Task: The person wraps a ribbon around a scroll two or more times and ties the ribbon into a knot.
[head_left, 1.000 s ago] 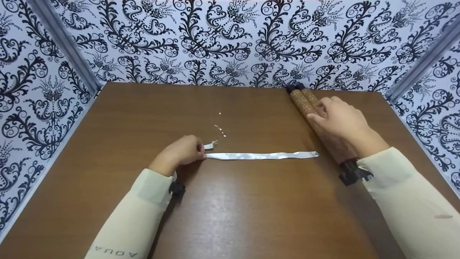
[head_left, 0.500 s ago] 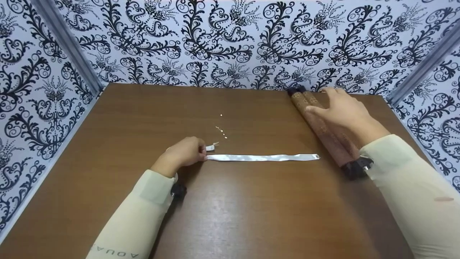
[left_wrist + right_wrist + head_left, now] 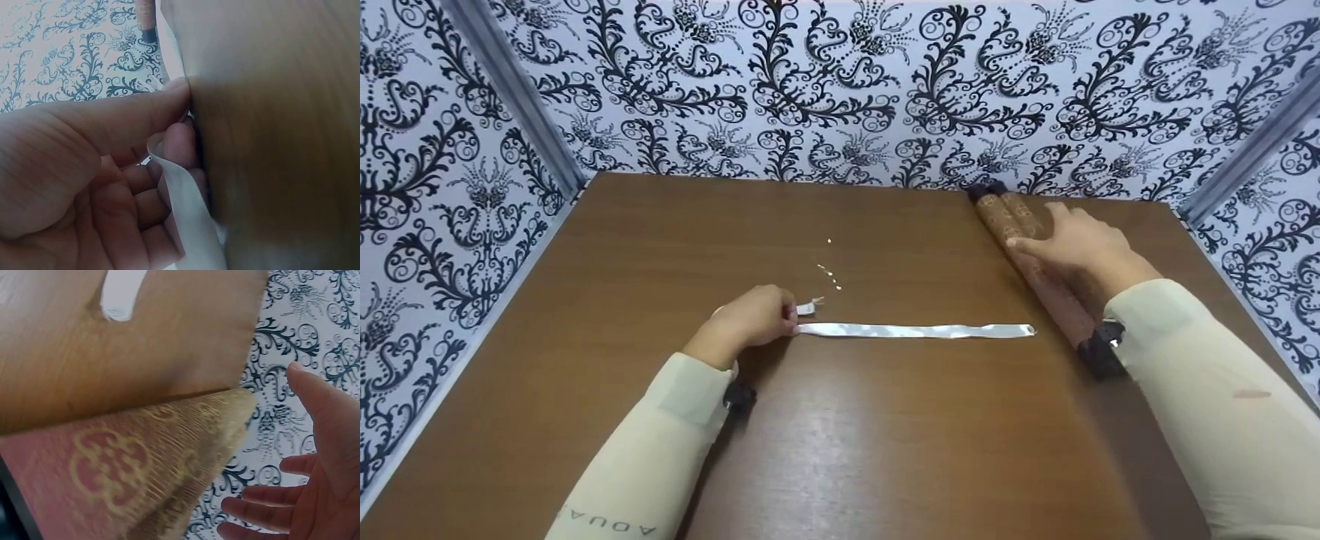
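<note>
A white satin ribbon (image 3: 915, 331) lies stretched flat across the middle of the wooden table. My left hand (image 3: 754, 315) pinches it near its left end between thumb and fingers. In the left wrist view, the ribbon's tail (image 3: 194, 216) curls past the fingertips and hangs down; a short frayed end (image 3: 807, 308) shows beside the hand. On the right lies a pair of side-by-side reddish-brown rolls (image 3: 1039, 283) with gold patterns and black ends, resembling a rolled scroll. Over them hovers my right hand (image 3: 1084, 244), fingers spread and holding nothing; the right wrist view shows it apart from the patterned surface (image 3: 112, 467).
Small pale scraps (image 3: 830, 274) dot the table (image 3: 675, 240) behind the ribbon. A wall (image 3: 825, 90) papered in black and white scrolls rises at the back edge, with side panels left and right. The ribbon's right end stops just short of the rolls.
My right hand has lifted off the rolls, its fingers spreading, then dipped slightly. The left hand keeps its pinch on the ribbon. The whole head view has shifted a little.
</note>
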Available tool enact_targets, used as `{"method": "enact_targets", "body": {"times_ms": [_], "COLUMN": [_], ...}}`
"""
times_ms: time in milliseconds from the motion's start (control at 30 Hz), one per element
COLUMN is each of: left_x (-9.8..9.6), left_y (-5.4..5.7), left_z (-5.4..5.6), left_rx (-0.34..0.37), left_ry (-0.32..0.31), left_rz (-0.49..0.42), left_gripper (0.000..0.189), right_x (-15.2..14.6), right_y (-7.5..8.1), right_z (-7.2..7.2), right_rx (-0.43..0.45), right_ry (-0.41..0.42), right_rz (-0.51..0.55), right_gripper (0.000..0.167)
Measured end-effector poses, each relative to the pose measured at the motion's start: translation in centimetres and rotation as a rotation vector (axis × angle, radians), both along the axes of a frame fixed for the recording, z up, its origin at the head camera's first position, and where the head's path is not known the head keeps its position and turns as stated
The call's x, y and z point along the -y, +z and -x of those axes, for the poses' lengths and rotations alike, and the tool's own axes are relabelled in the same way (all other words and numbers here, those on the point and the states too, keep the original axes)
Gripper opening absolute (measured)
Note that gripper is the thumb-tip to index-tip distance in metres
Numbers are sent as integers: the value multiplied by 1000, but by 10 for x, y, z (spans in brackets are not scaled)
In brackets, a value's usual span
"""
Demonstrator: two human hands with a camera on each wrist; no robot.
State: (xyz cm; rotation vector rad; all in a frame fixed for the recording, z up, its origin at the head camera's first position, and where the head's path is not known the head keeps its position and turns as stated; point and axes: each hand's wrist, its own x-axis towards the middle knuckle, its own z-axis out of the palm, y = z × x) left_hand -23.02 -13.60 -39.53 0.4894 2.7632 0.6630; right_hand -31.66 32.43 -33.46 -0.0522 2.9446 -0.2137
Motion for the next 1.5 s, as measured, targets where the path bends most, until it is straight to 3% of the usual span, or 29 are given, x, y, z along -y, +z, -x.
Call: {"method": "enact_targets", "body": {"times_ms": [333,567,1033,1500], "left_x": [-5,-7,-5,-1], "left_y": [2,6,3,2], "left_z": [2,0,1,-1], "left_rx": [6,3,11,41], "left_ry": [-2,-2,5,18], "left_rz": [-7,-15,-6,11], "left_gripper": [16,17,14,14], "right_x": [-8,-6,-12,-4], "right_y": [-17,-20,-21,-32], "right_z": [9,12,22,28], "right_rx": [28,40,128,67], "right_ry": [-29,-42,-41,-44], "right_rz": [4,42,51,35], "right_gripper": [123,119,119,89]}}
